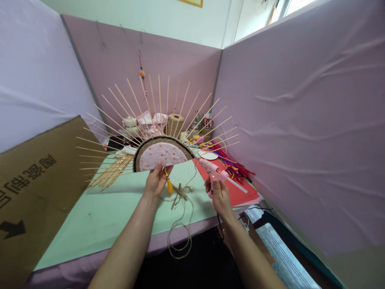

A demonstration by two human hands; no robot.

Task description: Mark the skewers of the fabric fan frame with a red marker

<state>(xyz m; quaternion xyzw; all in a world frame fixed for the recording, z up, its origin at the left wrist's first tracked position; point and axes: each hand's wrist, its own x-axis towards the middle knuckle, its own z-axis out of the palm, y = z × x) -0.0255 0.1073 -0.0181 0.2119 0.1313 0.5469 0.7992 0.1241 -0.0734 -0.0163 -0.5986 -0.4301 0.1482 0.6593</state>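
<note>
My left hand (157, 181) grips the lower edge of a half-round craft piece (164, 155), which is covered in pink dotted cloth with a dark, twine-wrapped rim. Thin wooden sticks fan out from that rim. Closed around the handle of a pink glue gun (214, 170), my right hand (219, 196) is just right of the piece. The gun's nozzle is close to the rim's right end. A yellow tassel (170, 186) hangs under the piece beside my left fingers. Loose twine (179, 226) trails from the right end and loops over the table's front edge.
Loose sticks (112, 172) lie on the green table (120, 212) at left, near a cardboard sheet (45, 180). Red paper (240, 192) and coloured fuzzy strips (234, 166) are at right. A twine spool (174, 123) and red scissors (207, 122) stand behind. Pink partitions surround the table.
</note>
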